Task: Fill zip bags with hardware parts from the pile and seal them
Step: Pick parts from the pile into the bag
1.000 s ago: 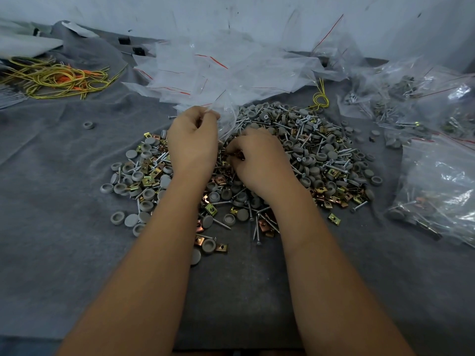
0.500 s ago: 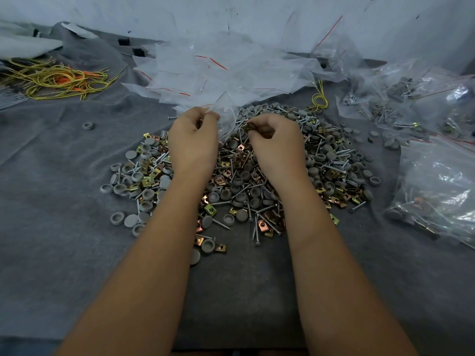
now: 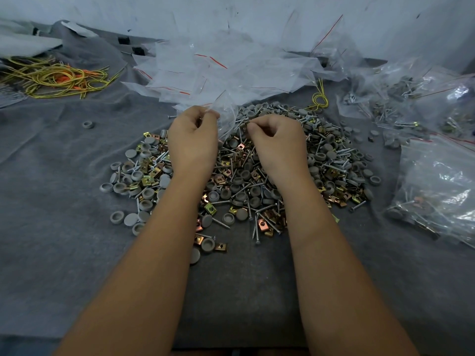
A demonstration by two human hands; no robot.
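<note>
Right hand grip contents hidden

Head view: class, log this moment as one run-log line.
left hand: pinches zip bag | right hand: fingers curled at bag mouth, contents hidden | parts pile: beneath

A grey felt-like cloth covers the whole work surface, creased into soft folds toward the left and rumpled up at the far left corner. Behind it stands a pale, whitish wall marked with dark scuffs and scratches. The light is dim and even, with a cool bluish cast and only faint shadows.
</note>
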